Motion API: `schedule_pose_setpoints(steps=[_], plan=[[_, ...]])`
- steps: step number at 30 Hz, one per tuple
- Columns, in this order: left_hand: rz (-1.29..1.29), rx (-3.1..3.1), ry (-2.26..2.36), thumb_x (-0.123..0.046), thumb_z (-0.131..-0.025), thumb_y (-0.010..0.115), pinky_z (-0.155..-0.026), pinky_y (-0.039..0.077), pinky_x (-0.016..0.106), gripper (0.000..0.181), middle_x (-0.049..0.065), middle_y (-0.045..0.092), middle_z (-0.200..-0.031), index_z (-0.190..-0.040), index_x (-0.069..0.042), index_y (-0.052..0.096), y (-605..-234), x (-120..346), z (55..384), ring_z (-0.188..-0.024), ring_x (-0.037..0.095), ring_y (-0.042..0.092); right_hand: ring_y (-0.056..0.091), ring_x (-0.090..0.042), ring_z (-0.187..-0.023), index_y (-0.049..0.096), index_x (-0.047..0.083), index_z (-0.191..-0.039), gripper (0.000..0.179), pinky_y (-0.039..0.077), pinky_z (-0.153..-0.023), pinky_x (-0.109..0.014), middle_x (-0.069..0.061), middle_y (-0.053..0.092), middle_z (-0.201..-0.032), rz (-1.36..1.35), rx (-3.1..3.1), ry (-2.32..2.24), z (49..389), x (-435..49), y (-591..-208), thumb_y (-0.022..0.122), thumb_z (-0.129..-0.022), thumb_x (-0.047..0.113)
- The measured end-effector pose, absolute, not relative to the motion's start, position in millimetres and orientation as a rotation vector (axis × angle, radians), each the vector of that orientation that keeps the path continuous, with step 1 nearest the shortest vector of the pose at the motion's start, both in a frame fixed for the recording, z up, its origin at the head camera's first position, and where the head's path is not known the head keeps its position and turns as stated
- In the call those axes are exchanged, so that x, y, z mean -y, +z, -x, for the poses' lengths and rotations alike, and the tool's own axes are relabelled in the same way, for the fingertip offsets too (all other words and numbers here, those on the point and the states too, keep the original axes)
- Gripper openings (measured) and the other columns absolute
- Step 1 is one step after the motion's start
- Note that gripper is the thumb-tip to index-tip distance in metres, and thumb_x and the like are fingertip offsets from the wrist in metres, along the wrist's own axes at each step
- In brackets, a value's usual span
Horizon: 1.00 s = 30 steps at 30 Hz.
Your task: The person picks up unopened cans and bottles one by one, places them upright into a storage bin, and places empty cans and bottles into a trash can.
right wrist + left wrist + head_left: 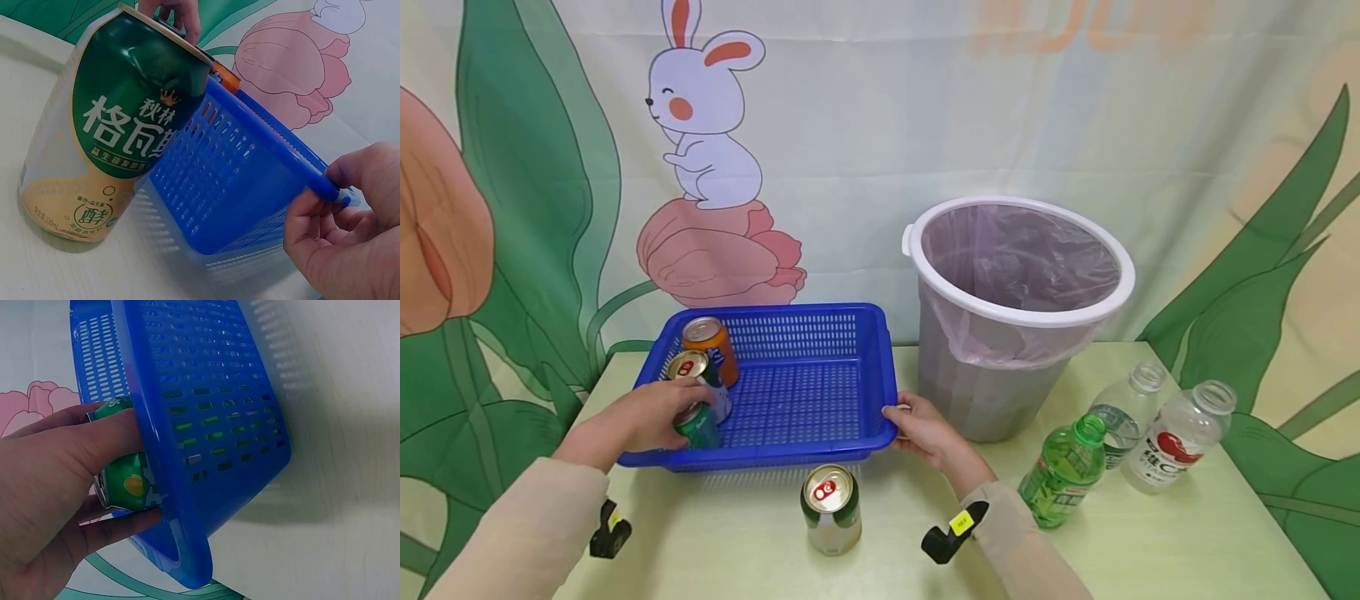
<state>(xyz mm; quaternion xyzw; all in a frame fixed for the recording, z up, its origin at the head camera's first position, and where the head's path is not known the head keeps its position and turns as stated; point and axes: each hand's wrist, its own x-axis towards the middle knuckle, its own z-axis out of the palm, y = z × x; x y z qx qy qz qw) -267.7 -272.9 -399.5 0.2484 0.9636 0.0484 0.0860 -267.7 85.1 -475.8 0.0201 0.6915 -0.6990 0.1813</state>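
In the head view, my left hand (658, 412) grips a green soda can (700, 427) in the near left corner of a blue plastic basket (820, 454). The left wrist view shows the fingers around the green can (128, 481), inside the basket's rim (156, 419). Behind it in the basket stand a can with a gold top (718, 396) and an orange can (722, 354). My right hand (925, 429) pinches the basket's right rim between thumb and fingers, also seen in the right wrist view. A green and cream can (832, 521) stands upright on the table before the basket.
A grey bin (992, 400) with a white rim and a thin liner stands right of the basket. On the table's right side are a green bottle (1063, 475) and two clear bottles, one nearer (1180, 437) and one behind (1123, 412). A printed curtain (850, 150) hangs behind.
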Motion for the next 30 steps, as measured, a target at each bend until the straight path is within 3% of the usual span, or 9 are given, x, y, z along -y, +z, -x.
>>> schedule_pose_setpoints(steps=[17, 30], plan=[[-0.712, -2.88, 0.155, -0.011, -0.066, 0.082, -0.086, 0.044, 0.061, 0.053, 0.018, 0.053, -0.124, -0.114, -0.014, 0.06, -401.4, 275.2, 267.3, -0.11, 0.043, 0.051, 0.053, -0.008, -0.06, 0.047, -0.003, -0.11, 0.02, 0.044, -0.056, -0.022, -0.007, 0.06, -0.08, -0.05, -1.95, -1.976, 266.6, -85.1, -474.0, 0.047, -0.093, 0.008], [-0.725, -2.892, 0.166, -0.025, -0.072, 0.078, -0.086, 0.044, 0.06, 0.045, 0.016, 0.056, -0.121, -0.112, -0.014, 0.061, -397.0, 273.6, 267.1, -0.108, 0.039, 0.053, 0.054, -0.009, -0.06, 0.046, -0.001, -0.105, 0.015, 0.045, -0.057, -0.023, -0.008, 0.06, -0.081, -0.035, -1.922, -2.001, 266.7, -84.9, -475.8, 0.046, -0.093, 0.007]])
